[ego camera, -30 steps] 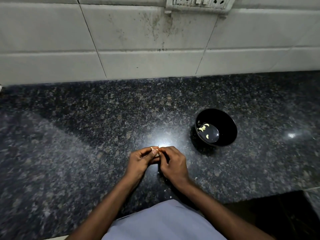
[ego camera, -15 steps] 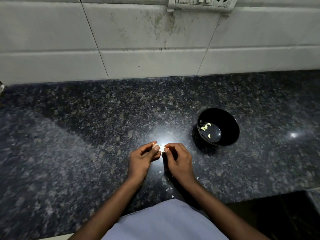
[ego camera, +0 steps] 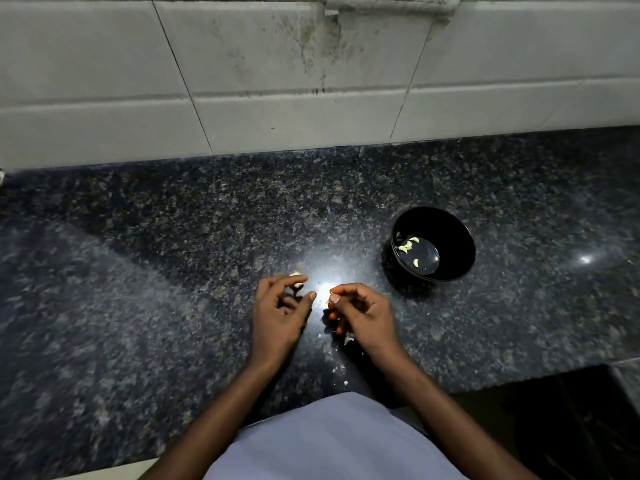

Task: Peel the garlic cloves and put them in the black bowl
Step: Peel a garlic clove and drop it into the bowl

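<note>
Two hands low over the granite desk (ego camera: 145, 306), apart. Left hand (ego camera: 278, 308) pinches a garlic clove (ego camera: 297, 279) at its fingertips; right hand (ego camera: 363, 315) curled, whether it holds anything unclear. Black bowl (ego camera: 453, 251) at 2 o'clock, peeled cloves (ego camera: 408, 244) inside (skin scraps (ego camera: 341, 368) near the wrists)

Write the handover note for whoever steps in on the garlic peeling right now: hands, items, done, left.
Left hand: fingers curled, pinching a garlic clove at the fingertips, above the granite counter.
Right hand: fingers curled near the left hand; whether it holds a bit of skin cannot be told.
Black bowl: upright on the counter, to the right of the hands and farther back, with a few peeled cloves inside.
Skin scraps lie on the counter near the person.
Done: a few cloves peeled and bowled.
Left: finish peeling the held clove, then drop it in the bowl.
</note>
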